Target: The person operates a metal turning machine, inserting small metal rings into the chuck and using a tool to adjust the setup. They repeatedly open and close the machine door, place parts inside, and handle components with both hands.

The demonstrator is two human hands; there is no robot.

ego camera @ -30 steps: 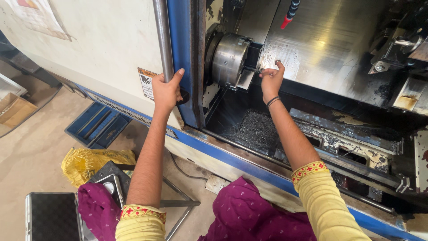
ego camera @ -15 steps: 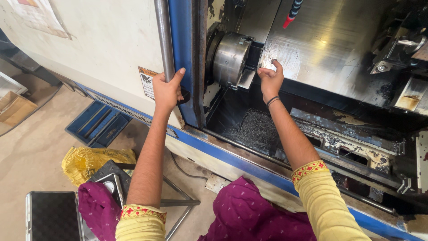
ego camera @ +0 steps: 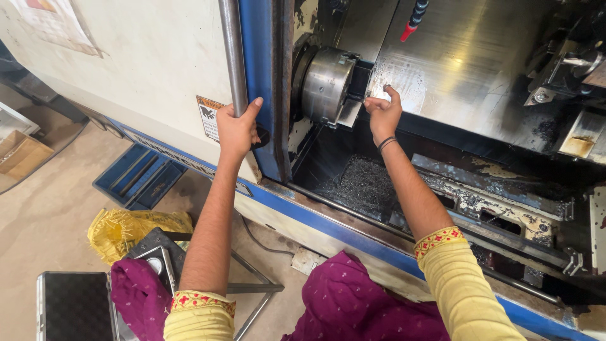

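My left hand (ego camera: 238, 128) grips the vertical steel handle bar (ego camera: 231, 50) on the machine's sliding door, beside its blue edge (ego camera: 260, 82). My right hand (ego camera: 382, 112) reaches inside the lathe to the front face of the round steel chuck (ego camera: 326, 84), fingers pinched at the jaws. Whatever small part it may hold is hidden by the fingers. A dark bangle sits on that wrist.
Metal chips (ego camera: 366, 183) lie in the machine bed below the chuck. A red-tipped coolant nozzle (ego camera: 411, 22) hangs above. On the floor: a blue tray (ego camera: 136, 179), a yellow sack (ego camera: 129, 227), a black case (ego camera: 69, 303) and a gauge (ego camera: 154, 264) on a stand.
My right hand has shifted slightly left, closer to the chuck face. My left hand stays on the door handle.
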